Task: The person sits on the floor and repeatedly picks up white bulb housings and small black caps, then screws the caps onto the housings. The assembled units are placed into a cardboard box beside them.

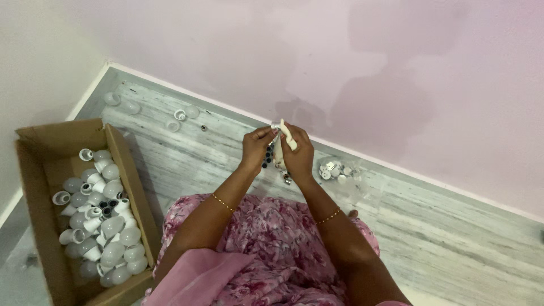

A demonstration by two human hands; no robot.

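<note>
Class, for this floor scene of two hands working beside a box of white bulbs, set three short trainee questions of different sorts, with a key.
1. True or false: the cardboard box of white bulbs lies on the person's right.
2. Which hand grips the white bulb body? A left hand B right hand
3. Fill in: the small metal caps lie on the floor beside the ___ hand.

Key: 1 false; 2 B; 3 right.
</note>
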